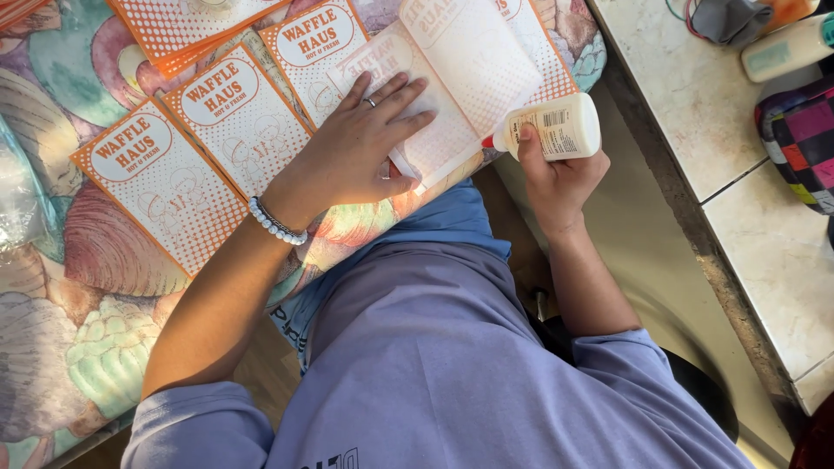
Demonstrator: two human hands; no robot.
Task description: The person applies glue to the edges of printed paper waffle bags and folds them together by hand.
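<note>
The left hand [360, 143] lies flat on a pale paper sheet [452, 78], hiding the part of the sheet under its palm. The sheet's far end is cut off by the picture's top edge. The right hand [556, 178] wraps a white glue bottle [556, 128]; its fingers sit behind the bottle, out of sight. At the table's far left corner, a stack of orange cards [187, 26] runs past the top edge. A clear plastic bag [16, 195] at the table's left edge is cut off. On the tiled counter [695, 95], a second bottle [786, 48] and a checked pouch [804, 139] are cut off at the right edge. The small drawings on the printed cards [165, 182] are too faint to make out.
</note>
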